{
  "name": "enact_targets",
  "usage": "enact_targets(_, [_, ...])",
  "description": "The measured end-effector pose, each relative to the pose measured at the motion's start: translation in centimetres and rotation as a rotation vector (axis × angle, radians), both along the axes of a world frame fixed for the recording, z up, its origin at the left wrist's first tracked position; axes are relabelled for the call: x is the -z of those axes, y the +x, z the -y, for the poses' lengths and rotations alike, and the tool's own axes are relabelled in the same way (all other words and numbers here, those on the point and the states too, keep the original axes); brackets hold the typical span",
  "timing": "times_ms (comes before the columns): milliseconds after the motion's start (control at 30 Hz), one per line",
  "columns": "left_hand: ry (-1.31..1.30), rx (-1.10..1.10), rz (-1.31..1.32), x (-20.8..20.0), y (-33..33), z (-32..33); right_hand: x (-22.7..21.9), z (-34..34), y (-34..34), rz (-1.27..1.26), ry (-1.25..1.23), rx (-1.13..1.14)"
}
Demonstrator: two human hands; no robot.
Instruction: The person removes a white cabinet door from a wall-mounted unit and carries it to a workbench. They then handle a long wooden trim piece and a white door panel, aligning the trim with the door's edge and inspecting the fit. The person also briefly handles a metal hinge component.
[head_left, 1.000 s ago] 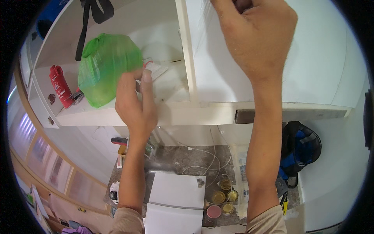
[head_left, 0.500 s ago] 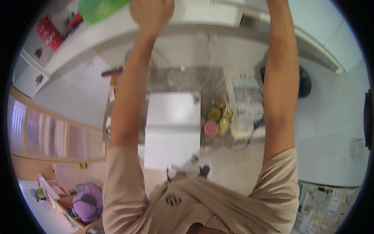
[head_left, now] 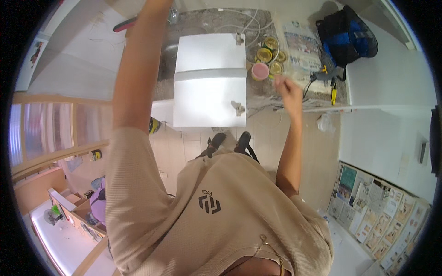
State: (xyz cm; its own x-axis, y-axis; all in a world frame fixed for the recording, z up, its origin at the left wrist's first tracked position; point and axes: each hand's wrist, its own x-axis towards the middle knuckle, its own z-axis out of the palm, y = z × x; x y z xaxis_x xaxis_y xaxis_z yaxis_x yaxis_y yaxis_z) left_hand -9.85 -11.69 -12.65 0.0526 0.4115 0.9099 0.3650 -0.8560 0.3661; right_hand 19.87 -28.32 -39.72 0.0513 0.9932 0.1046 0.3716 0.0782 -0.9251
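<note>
My left forearm (head_left: 140, 69) runs up past the top edge, so my left hand is out of view. My right hand (head_left: 290, 94) hovers at the right, close to a group of round tins (head_left: 264, 55) and a tub with a pink top (head_left: 260, 71). Its fingers look partly curled but are blurred, and I make out nothing held in them. Between my arms lies a white cabinet door panel (head_left: 209, 103) crossed by a grey strip (head_left: 210, 73). Metal hinges (head_left: 238, 109) sit along its right side.
A dark bag with blue lining (head_left: 350, 37) stands at the far right beside newspaper sheets (head_left: 301, 43). A yellow-and-black tool (head_left: 334, 89) lies nearby. White cables (head_left: 253, 27) trail behind the panel. More printed sheets (head_left: 373, 211) cover the floor at lower right.
My view has tilted down, bringing the panel and tins higher in it. My right hand has come down from above into view beside the tins. My left hand has left the view.
</note>
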Motion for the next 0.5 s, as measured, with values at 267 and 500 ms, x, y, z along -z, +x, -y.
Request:
enact_targets(267, [-1.243, 0.324, -0.103, 24.6, -7.7, 24.4, 18.0, 21.5, 2.3, 0.22, -0.596, -0.055])
enact_targets(500, [-1.749, 0.2, -0.143, 37.0, -17.9, 31.3, 21.6, 29.2, -0.4, 0.479, -0.793, -0.147])
